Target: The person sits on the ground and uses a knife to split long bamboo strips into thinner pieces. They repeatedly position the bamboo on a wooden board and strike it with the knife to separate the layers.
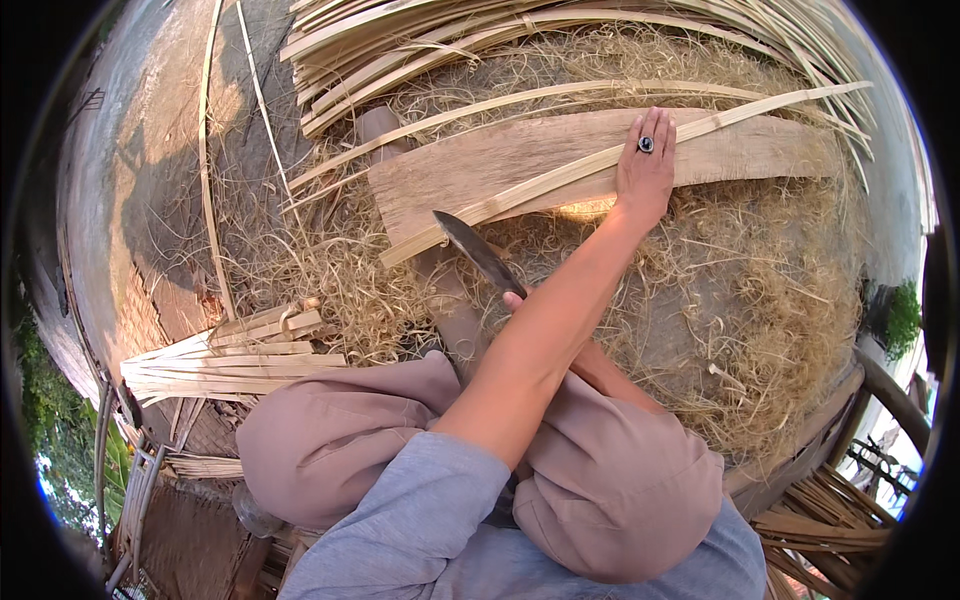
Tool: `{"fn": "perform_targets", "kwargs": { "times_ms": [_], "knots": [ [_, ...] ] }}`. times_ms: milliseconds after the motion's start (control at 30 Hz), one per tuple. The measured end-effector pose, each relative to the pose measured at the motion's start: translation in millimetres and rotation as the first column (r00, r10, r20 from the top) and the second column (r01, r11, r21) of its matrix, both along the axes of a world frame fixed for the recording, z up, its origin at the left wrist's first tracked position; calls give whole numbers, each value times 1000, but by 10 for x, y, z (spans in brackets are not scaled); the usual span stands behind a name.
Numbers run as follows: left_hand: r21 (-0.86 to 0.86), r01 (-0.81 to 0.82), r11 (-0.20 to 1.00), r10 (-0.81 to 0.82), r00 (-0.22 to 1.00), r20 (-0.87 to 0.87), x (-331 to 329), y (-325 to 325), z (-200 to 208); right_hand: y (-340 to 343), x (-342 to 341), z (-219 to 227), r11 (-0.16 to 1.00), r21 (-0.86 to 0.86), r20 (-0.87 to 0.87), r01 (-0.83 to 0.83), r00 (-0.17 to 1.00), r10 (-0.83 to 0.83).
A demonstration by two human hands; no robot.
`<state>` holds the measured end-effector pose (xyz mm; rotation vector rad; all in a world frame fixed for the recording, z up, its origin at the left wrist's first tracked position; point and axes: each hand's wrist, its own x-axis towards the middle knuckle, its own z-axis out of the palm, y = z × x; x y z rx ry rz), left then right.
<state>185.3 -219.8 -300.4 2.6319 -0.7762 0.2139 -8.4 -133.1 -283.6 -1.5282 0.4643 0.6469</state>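
Observation:
My left hand (646, 168), with a dark-stoned ring, lies flat with its fingers stretched out. It presses a long pale bamboo strip (560, 176) against a wide wooden board (480, 158). The strip runs slantwise over the board, and its near left end sticks out past the board's edge. Crossing beneath my left forearm, my right arm leads to my right hand (514, 300), which is closed round a knife (478, 248). Only a bit of that hand shows; the forearm hides the rest. The dark blade points up and left, its tip close to the strip's left end.
Curly shavings (760, 300) cover much of the ground around the board. A big pile of bamboo strips (400, 60) lies at the far side. A fanned bundle of strips (230, 360) rests at the left, beside my knee. Two thin strips (210, 150) lie at the far left.

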Motion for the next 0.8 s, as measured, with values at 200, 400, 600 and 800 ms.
{"fn": "perform_targets", "kwargs": {
  "times_ms": [200, 400, 600, 800],
  "knots": [
    [70, 123, 990, -112, 984, -142, 4, -12, 211, -105, -281, -790, 948, 142, 33, 286, 956, -293],
    [-18, 233, 972, -221, 891, -397, 193, 132, 364, 344, -112, 8, 956, -188, 548, -224, 784, 291],
    [-137, 128, 982, -146, 981, -127, -107, 550, 131, -274, 151, 306, 967, -200, 224, -157, 953, 202],
    [-13, 212, 977, -209, 948, -239, 44, 432, 282, -359, 194, 210, 966, -93, 159, 241, 962, -224]
  ]
}}
